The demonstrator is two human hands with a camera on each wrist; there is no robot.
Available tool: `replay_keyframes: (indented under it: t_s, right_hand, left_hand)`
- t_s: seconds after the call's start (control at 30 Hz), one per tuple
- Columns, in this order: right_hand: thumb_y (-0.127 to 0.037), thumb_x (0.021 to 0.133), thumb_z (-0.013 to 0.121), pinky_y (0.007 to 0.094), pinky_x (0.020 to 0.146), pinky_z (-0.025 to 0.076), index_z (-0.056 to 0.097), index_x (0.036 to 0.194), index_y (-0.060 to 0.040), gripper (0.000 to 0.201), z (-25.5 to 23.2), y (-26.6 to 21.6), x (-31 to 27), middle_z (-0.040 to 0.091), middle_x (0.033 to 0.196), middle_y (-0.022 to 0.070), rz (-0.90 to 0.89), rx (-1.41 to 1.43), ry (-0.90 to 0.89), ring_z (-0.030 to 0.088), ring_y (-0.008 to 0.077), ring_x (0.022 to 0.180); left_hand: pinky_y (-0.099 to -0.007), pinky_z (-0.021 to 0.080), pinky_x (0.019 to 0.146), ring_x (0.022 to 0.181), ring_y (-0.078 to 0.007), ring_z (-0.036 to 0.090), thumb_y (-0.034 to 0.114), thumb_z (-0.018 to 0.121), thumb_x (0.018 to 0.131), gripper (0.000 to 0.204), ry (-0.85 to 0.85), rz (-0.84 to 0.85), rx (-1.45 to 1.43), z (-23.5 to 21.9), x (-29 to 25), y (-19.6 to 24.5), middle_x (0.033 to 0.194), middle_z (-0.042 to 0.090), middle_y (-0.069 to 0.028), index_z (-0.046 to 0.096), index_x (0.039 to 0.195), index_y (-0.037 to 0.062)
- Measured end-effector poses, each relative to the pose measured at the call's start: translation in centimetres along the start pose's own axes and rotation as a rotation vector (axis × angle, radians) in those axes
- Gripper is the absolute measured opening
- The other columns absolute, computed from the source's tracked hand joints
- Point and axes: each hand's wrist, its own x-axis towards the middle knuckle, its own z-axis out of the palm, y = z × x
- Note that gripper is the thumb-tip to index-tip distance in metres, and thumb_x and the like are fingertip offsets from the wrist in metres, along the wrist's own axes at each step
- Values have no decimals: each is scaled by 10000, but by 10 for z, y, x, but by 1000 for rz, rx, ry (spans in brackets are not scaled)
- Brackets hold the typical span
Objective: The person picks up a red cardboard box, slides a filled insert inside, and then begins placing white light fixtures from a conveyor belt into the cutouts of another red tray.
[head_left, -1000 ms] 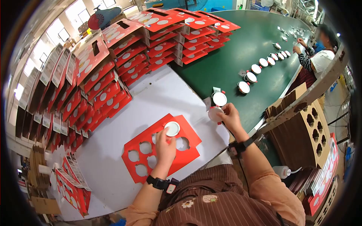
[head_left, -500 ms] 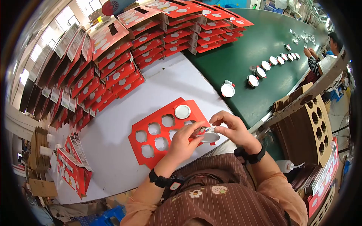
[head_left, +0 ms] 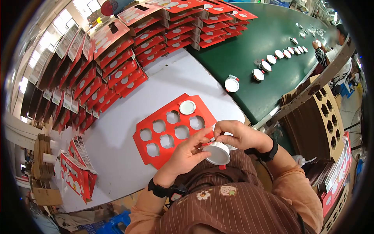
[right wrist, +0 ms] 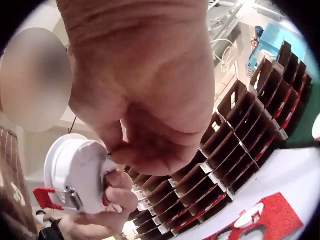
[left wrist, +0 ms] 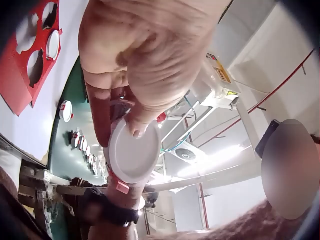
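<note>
My left hand (head_left: 185, 156) grips a round white downlight (head_left: 219, 154) with red clips, its flat face toward me, near the table's front edge. At the back of this downlight, the curled fingers of my right hand (head_left: 243, 134) pinch close to its housing. The right wrist view shows the housing (right wrist: 85, 172) with a metal spring and red clip; what exactly lies between the right fingertips is hidden. Beyond the hands, a flat red card (head_left: 157, 160) with round cutouts lies on the white table. A second downlight (head_left: 187, 107) sits in its far right cutout.
Red printed boxes (head_left: 124, 72) stand in stacked rows at the left and back. On the green table (head_left: 233, 50), a single downlight (head_left: 231, 85) and a row of others lie. Another person (head_left: 337, 50) works at the far right. A metal rail (head_left: 300, 99) runs beside brown cardboard inserts (head_left: 329, 117).
My right hand has brought the downlight from the green table's near edge to my left hand, which left the card. Both hands have since drawn it closer to my body, its face turning toward me.
</note>
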Motion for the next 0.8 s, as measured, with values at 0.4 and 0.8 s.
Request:
replay_keyframes:
  t_s: [0.4, 0.8]
  right_hand:
    - [-178, 911, 589, 270, 814, 456, 572, 1112, -12, 261, 20, 33, -11, 614, 968, 27, 275, 609, 311, 563, 110, 882]
    - [-121, 788, 715, 339, 656, 477, 603, 1074, -12, 326, 39, 23, -19, 587, 826, 118, 217, -75, 301, 576, 230, 755]
  left_hand:
    - [-248, 476, 697, 822, -117, 558, -4, 636, 815, 392, 209, 93, 403, -6, 10, -5, 992, 568, -45, 566, 1192, 78]
    - [-249, 530, 751, 964, -130, 565, -18, 650, 811, 379, 97, 23, 471, -15, 17, -15, 1058, 510, -50, 520, 1163, 39]
